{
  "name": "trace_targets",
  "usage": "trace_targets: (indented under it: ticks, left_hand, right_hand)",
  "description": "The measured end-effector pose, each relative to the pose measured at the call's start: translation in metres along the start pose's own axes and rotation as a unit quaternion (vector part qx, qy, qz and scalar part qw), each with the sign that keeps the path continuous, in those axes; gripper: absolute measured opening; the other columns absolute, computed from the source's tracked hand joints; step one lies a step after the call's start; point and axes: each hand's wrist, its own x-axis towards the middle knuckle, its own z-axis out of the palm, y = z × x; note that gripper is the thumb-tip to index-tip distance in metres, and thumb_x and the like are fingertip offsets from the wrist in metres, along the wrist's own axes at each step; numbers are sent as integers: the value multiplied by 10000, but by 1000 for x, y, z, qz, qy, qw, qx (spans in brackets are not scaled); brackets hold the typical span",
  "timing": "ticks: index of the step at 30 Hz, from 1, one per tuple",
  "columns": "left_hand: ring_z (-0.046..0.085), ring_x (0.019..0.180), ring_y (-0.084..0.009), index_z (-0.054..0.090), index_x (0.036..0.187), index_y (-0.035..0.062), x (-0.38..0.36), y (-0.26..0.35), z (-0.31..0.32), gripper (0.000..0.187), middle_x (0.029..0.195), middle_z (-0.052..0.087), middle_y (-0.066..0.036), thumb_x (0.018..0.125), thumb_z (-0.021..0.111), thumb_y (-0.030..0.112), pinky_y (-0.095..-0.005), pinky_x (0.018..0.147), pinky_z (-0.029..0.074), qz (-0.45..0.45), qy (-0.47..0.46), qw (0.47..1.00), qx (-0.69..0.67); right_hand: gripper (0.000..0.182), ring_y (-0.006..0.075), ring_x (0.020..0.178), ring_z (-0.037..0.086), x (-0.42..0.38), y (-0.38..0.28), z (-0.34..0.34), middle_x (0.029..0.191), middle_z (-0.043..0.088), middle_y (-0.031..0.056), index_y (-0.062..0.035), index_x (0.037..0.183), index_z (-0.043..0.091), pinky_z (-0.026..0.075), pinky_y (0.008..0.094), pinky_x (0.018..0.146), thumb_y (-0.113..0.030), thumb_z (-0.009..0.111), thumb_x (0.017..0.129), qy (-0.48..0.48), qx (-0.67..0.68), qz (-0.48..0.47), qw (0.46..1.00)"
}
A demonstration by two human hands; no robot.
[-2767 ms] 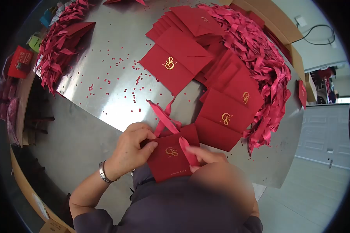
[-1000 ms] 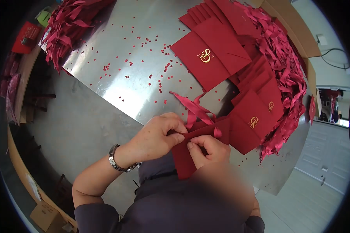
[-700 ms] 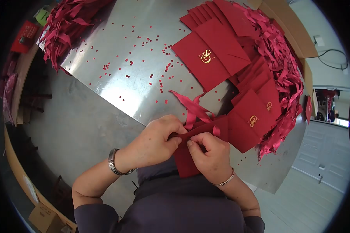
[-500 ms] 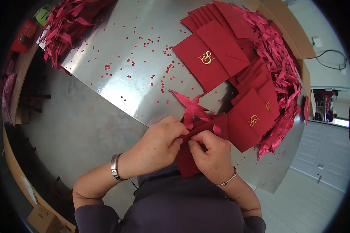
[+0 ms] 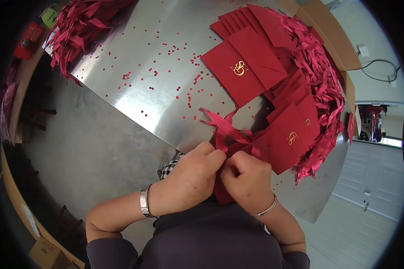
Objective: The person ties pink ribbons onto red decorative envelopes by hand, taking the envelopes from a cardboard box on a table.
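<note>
At the near edge of the metal table, my left hand [image 5: 195, 172] and my right hand [image 5: 247, 181] are both closed, knuckles close together, on a red paper bag [image 5: 221, 193] with ribbon. Their fingertips are mostly hidden, so exactly what each pinches is hard to see. A red ribbon [image 5: 226, 127] rises from the bag and lies loosely above my hands. Just to the right are red bags with a gold logo [image 5: 292, 136]. Farther up lies another red folded bag with a gold logo [image 5: 239, 68].
The metal table [image 5: 166, 103] is scattered with small red dots. A heap of red ribbons [image 5: 323, 85] runs down the right side beside a cardboard box [image 5: 332, 36]. More ribbons [image 5: 78, 33] hang over the far left corner. A white door [image 5: 368, 175] stands at the right.
My left hand has moved slightly right and closer to my right hand, its fingers now more tucked in. A checkered cloth has come into view beside my left hand.
</note>
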Motion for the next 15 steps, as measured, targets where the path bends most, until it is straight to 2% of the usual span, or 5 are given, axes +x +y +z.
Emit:
trace_targets:
  ticks: [4, 6, 10, 12, 15]
  left_hand:
    - [591, 796, -370, 581, 1013, -10, -1, 2, 2, 251, 901, 571, -177, 775, 569, -88, -405, 656, 500, -16, -9, 1000, 20]
    - [594, 803, -374, 581, 1018, -12, -2, 5, 2, 256, 913, 575, -181, 775, 568, -90, -406, 664, 503, -17, 2, 1000, 13]
    - [611, 843, -379, 588, 1068, -20, 0, 5, 0, 306, 986, 591, -196, 773, 567, -97, -399, 689, 517, -16, -3, 1000, 17]
    - [621, 843, -368, 599, 1070, -19, 2, 7, -2, 305, 988, 602, -193, 776, 570, -97, -391, 693, 521, -1, -8, 1000, 14]
    - [637, 827, -337, 626, 1053, -16, 6, 2, -11, 287, 963, 623, -179, 780, 579, -93, -373, 691, 526, 10, -26, 1000, -14]
  right_hand:
    - [64, 189, 561, 628, -5, -1, 9, 658, 630, 124, -23, 739, 615, 471, 301, 512, -25, 679, 732, 14, -111, -48, 993]
    - [109, 297, 601, 627, -6, 4, 13, 675, 625, 106, -31, 807, 590, 494, 378, 534, -78, 675, 758, 35, 93, 42, 994]
    - [154, 287, 622, 643, -9, 10, 18, 701, 642, 103, -29, 893, 590, 508, 373, 551, -75, 687, 783, 47, 176, 106, 978]
    - [211, 278, 642, 658, -7, 11, 15, 719, 651, 103, -28, 961, 581, 518, 367, 570, -86, 705, 801, 42, 163, 70, 983]
    - [231, 276, 641, 657, -7, 15, 16, 721, 649, 102, -38, 961, 561, 516, 370, 571, -104, 715, 801, 41, 139, 26, 989]
